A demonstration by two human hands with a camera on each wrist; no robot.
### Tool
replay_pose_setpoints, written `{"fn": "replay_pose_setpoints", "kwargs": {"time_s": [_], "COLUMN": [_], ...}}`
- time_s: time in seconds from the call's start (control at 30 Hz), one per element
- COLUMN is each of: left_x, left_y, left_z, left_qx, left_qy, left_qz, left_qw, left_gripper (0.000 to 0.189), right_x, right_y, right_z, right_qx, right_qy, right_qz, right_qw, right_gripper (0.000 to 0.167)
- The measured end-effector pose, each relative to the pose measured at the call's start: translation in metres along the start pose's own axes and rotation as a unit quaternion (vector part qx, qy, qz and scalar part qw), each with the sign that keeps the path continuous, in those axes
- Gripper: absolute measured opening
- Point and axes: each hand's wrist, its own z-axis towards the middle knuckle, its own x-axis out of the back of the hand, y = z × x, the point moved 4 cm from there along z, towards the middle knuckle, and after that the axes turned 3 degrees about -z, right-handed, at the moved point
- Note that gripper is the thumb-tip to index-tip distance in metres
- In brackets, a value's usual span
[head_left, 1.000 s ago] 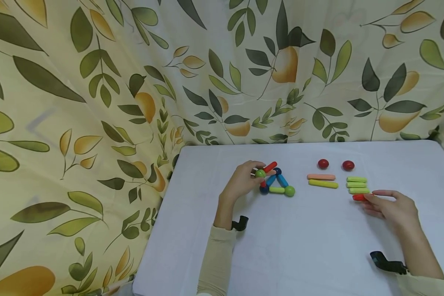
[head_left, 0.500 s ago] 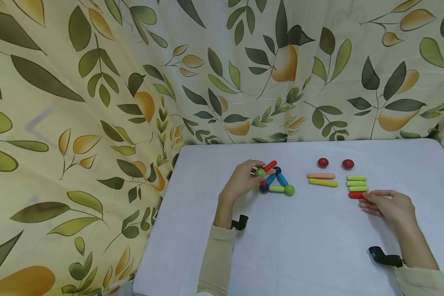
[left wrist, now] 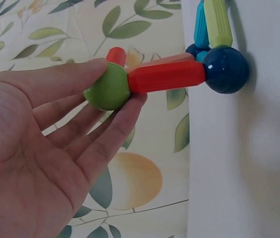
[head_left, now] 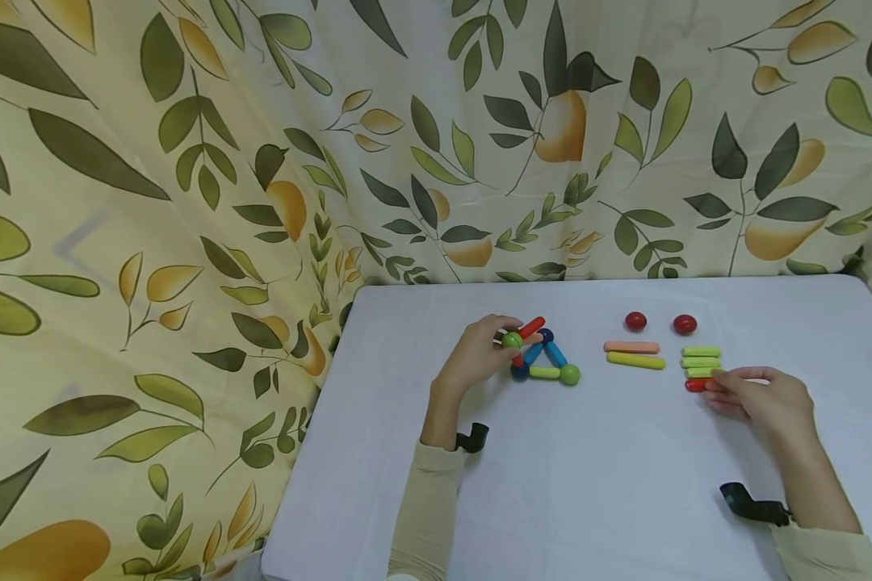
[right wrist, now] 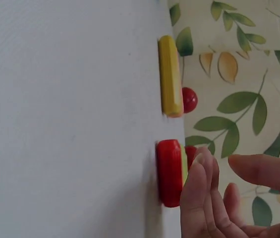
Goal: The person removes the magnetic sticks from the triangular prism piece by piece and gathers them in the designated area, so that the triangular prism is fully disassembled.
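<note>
In the left wrist view, my left hand pinches a green ball between thumb and fingers. A ribbed red rod joins that ball to a dark blue ball. They belong to a ball-and-rod frame, whose triangle on the table has blue rods, a light green rod and another green ball. My right hand is at the right end of a loose red rod, beside several light green rods. Its thumb stands apart from the fingers, which partly cover the rods.
Behind the loose rods lie two red balls. A pink rod and a yellow rod lie side by side between the frame and the green rods. A leaf-patterned curtain hangs along the white table's back and left side.
My right hand has brought the red rod left and up against the light green rods, then its fingers have loosened from it. The left hand keeps its hold on the green ball.
</note>
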Motion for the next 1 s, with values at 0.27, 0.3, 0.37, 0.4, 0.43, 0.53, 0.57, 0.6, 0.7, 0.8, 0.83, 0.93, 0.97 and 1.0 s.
{"fn": "replay_pose_setpoints", "kwargs": {"time_s": [0.27,0.3,0.37,0.4,0.43,0.53,0.57,0.6,0.7,0.8,0.83,0.93,0.97,1.0], "left_x": [-0.003,-0.003,-0.002,-0.002,-0.001,0.000,0.000,0.000,0.001,0.001,0.001,0.001,0.000,0.000], "left_y": [-0.002,-0.002,-0.002,-0.002,-0.002,-0.002,-0.002,-0.002,-0.003,-0.004,-0.004,-0.004,-0.004,-0.004], "left_z": [0.001,0.001,0.001,0.001,0.001,0.001,0.001,0.001,0.001,0.001,0.001,0.000,0.000,0.000], "left_qx": [0.018,0.018,0.016,0.015,0.013,0.010,0.009,0.009,0.009,0.010,0.010,0.013,0.013,0.014], "left_qy": [-0.002,-0.001,-0.001,-0.001,-0.001,-0.001,-0.001,-0.002,-0.002,-0.001,-0.001,0.001,0.000,-0.002], "left_qz": [0.000,0.001,0.002,0.002,0.002,0.002,0.001,0.001,0.003,0.010,0.011,0.011,0.006,0.003], "left_qw": [0.9998,0.9998,0.9999,0.9999,0.9999,0.9999,1.0000,1.0000,1.0000,0.9999,0.9999,0.9999,0.9999,0.9999], "left_gripper": [0.042,0.042,0.043,0.043,0.044,0.044,0.045,0.045,0.045,0.045,0.044,0.044,0.044,0.045], "right_x": [-0.020,-0.023,-0.029,-0.032,-0.035,-0.044,-0.047,-0.051,-0.060,-0.070,-0.073,-0.084,-0.088,-0.092], "right_y": [-0.033,-0.037,-0.045,-0.048,-0.052,-0.064,-0.068,-0.072,-0.083,-0.093,-0.096,-0.103,-0.106,-0.108], "right_z": [-0.006,-0.006,-0.006,-0.006,-0.006,-0.006,-0.006,-0.007,-0.010,-0.013,-0.014,-0.015,-0.016,-0.016], "right_qx": [0.097,0.110,0.132,0.141,0.151,0.170,0.173,0.177,0.190,0.202,0.206,0.217,0.219,0.221], "right_qy": [-0.026,-0.031,-0.040,-0.043,-0.044,-0.048,-0.049,-0.052,-0.063,-0.078,-0.080,-0.092,-0.099,-0.106], "right_qz": [-0.095,-0.097,-0.099,-0.099,-0.099,-0.097,-0.097,-0.095,-0.099,-0.097,-0.101,-0.100,-0.094,-0.087], "right_qw": [0.9904,0.9888,0.9856,0.9841,0.9826,0.9796,0.9790,0.9783,0.9747,0.9714,0.9700,0.9667,0.9661,0.9654], "right_gripper": [0.069,0.070,0.072,0.071,0.070,0.066,0.065,0.063,0.062,0.062,0.063,0.062,0.061,0.061]}}
